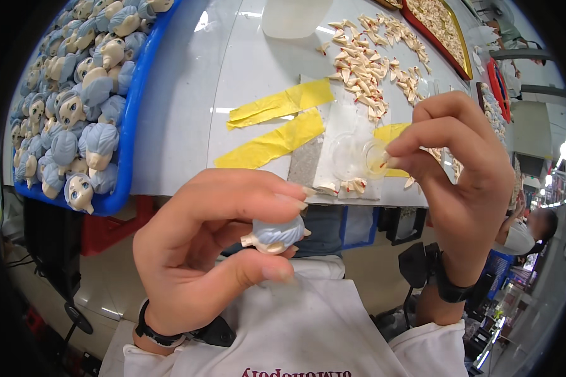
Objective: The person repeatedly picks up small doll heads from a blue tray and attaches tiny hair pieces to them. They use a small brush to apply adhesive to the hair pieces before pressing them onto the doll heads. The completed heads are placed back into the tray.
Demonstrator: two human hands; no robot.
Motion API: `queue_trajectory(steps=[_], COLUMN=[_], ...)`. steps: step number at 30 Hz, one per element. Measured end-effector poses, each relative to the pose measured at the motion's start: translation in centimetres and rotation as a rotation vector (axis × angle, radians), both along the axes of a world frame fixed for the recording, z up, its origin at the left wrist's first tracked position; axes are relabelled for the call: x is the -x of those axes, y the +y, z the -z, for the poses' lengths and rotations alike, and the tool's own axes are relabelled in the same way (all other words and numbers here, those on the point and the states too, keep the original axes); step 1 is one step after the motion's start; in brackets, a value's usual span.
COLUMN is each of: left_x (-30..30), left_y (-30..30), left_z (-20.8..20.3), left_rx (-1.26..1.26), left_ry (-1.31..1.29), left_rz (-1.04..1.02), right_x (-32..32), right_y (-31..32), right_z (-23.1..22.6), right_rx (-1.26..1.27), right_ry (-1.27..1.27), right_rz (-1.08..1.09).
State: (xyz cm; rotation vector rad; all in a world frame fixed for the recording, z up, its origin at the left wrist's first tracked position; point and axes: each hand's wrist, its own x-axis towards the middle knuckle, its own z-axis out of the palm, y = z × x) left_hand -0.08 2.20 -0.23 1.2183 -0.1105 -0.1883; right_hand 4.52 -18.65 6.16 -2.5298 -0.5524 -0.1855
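My left hand [214, 245] is closed around a small doll head [275, 235] with pale blue moulded hair, held on its side between thumb and fingers above my lap. A cream stub sticks out at its left end, and a small cream point shows at its right. My right hand [449, 147] pinches at the rim of a small clear cup [366, 157] on the table. A tiny red-tipped piece [383, 164] shows just under those fingertips; the rest of it is hidden. Several similar cream pieces with red ends [355, 185] lie at the table edge below the cup.
A blue tray [127, 135] full of blue-haired doll heads stands at left. Yellow tape strips [273, 139] cross the table [176, 113]. Loose cream pieces [361, 66] spread beyond the cup, near a red-rimmed tray [464, 47]. A whitish container [295, 17] stands at the back. Another person [527, 229] is at right.
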Motion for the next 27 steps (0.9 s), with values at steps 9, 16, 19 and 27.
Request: queue_trajectory(steps=[9, 16, 19, 27], left_x=[-0.6, -0.6, -0.7, -0.3], left_y=[-0.2, -0.6, -0.2, -0.6], left_z=[-0.2, -0.2, 0.3, -0.4], left_rx=[-0.035, 0.034, -0.084, -0.344], left_ry=[-0.048, -0.116, -0.251, -0.519], left_rz=[-0.001, 0.127, 0.190, 0.118], right_x=[-0.7, 2.5, 3.9, 4.6], right_y=[0.8, 0.2, 1.2, 1.9], right_z=[0.3, -0.9, -0.1, 1.5], right_rx=[0.116, -0.337, -0.486, -0.508], right_ry=[-0.089, 0.166, 0.212, 0.131], right_rz=[-0.045, -0.059, -0.114, -0.106])
